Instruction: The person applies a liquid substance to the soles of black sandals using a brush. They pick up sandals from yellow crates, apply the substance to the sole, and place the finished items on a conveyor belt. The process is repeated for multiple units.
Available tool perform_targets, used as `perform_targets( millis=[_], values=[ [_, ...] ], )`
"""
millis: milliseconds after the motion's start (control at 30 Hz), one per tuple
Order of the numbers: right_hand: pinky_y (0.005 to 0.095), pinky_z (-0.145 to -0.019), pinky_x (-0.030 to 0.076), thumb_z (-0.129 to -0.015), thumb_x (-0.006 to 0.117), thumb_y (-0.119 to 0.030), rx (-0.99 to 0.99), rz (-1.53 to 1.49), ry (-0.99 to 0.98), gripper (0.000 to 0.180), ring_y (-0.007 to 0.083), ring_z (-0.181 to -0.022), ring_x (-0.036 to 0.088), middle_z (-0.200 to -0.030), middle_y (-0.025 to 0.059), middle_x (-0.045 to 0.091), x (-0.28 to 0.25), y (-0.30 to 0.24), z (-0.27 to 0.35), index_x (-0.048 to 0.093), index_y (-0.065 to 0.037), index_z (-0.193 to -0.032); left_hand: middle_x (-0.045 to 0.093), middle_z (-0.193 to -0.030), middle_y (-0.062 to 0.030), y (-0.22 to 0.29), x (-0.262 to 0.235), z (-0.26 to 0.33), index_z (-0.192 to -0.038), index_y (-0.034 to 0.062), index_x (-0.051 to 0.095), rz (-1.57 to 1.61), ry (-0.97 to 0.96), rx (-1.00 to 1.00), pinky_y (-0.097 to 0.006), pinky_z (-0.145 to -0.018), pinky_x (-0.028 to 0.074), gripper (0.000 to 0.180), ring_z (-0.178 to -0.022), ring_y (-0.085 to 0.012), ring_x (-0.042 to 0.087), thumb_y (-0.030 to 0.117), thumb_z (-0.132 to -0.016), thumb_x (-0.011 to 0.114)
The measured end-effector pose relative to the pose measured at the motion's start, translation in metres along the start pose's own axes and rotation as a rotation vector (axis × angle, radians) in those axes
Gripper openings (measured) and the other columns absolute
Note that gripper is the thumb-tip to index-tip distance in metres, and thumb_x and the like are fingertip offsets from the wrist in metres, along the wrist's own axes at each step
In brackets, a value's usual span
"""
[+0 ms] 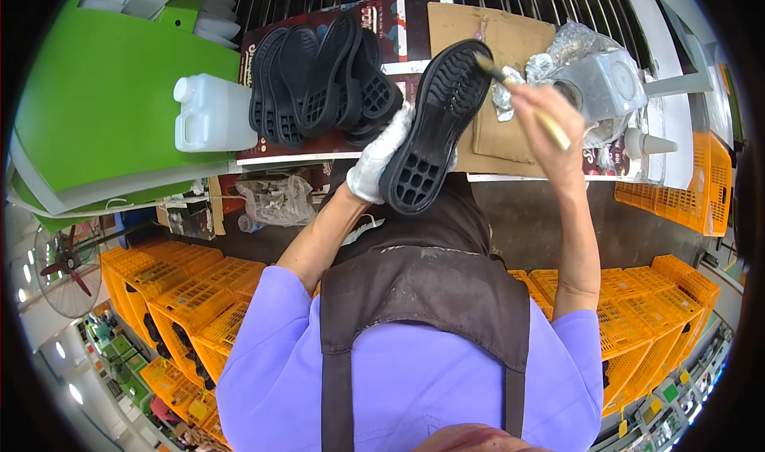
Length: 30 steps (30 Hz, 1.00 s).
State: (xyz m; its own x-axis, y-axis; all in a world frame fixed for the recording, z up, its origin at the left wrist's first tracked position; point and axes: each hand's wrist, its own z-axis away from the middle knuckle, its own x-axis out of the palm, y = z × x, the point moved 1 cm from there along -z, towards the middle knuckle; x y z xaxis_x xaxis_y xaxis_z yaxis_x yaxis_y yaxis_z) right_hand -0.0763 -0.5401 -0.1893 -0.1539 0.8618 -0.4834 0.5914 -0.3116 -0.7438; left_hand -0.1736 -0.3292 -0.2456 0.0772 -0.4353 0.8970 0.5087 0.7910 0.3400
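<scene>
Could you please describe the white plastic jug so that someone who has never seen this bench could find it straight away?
Start at the big green panel on the left. Where its edge meets the bench, the white plastic jug lies on its side, cap pointing left, just left of the pile of black shoe soles. It is the only pale, boxy container there; its neighbours are black, ribbed and flat.

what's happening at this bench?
A person in a purple shirt and dark apron holds a black shoe sole tread-up in the gloved left hand. The bare right hand holds a brush with its tip at the sole's front end. More black soles lean stacked on the bench beside a white plastic jug; a foil-wrapped container sits at right.
</scene>
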Motion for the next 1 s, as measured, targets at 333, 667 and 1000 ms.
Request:
perform_targets(
  millis=[333, 667, 1000],
  values=[
    [0.0289, -0.058, 0.048, -0.081, 0.065, 0.001, -0.015, -0.038, -0.156, 0.015, 0.0182, -0.067, 0.061, -0.080, 0.0105, 0.066, 0.013, -0.027, 0.001, 0.069, -0.001, -0.095, 0.063, -0.109, -0.0107, 0.008, -0.007, -0.011, -0.127, 0.0105, 0.051, 0.066, -0.007, 0.074, -0.037, -0.073, 0.056, 0.054, -0.085, -0.0227, 0.065, 0.051, -0.098, 0.032],
    [0.0222, -0.050, 0.046, -0.083, 0.067, -0.017, 0.546, -0.559, -0.418, 0.021, 0.0108, -0.056, 0.057, -0.069, 0.0067, 0.065, 0.004, -0.031, 0.008, 0.070, 0.001, -0.094, 0.053, -0.131, -0.0116, 0.013, -0.005, -0.015, -0.133, 0.0051, 0.045, 0.313, -0.189, 0.108, -0.039, -0.097, 0.046, 0.050, -0.112, -0.0237, 0.056, 0.041, -0.100, 0.034],
    [0.0201, -0.048, 0.042, -0.087, 0.064, -0.019, 0.561, -0.464, -0.153, 0.019, 0.0063, -0.052, 0.052, -0.062, -0.0002, 0.058, 0.012, 0.012, -0.020, 0.070, -0.001, -0.089, 0.062, -0.110, -0.0093, 0.012, -0.002, -0.006, -0.128, 0.0066, 0.049, -0.010, -0.032, 0.034, -0.034, -0.080, 0.052, 0.048, -0.088, -0.0202, 0.062, 0.042, -0.101, 0.032]
  ],
)
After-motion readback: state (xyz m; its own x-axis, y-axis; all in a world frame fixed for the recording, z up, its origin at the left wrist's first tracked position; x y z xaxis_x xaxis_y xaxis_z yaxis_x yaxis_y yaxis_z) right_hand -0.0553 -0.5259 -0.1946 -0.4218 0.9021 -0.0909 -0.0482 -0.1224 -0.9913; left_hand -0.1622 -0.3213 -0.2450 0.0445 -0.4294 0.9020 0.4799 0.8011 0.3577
